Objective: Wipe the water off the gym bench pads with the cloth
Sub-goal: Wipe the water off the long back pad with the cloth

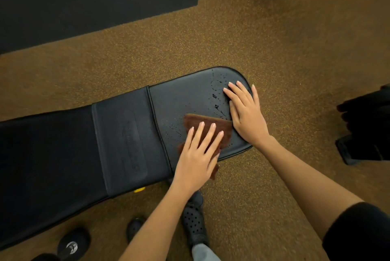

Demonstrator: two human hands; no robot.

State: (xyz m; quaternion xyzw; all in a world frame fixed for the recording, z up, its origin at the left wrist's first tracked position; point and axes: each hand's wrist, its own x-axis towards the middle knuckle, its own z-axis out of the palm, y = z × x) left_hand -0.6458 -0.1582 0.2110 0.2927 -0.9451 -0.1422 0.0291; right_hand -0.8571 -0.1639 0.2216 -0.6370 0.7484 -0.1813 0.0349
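The cloth (207, 132) lies on the near half of the seat pad (185, 100) under my left hand (197, 155), fingers flat and pressing it (gripping nothing), and I'd sweep it firmly rightward through the droplets (216, 100) toward my right hand (245, 113), which rests flat and empty at the pad's rounded end. The embossed lettering on the middle pad (124, 140) is unreadable, and the long pad (46, 165) runs off frame.

Brown cloth (207, 128) — flat on wet pad (190, 96)
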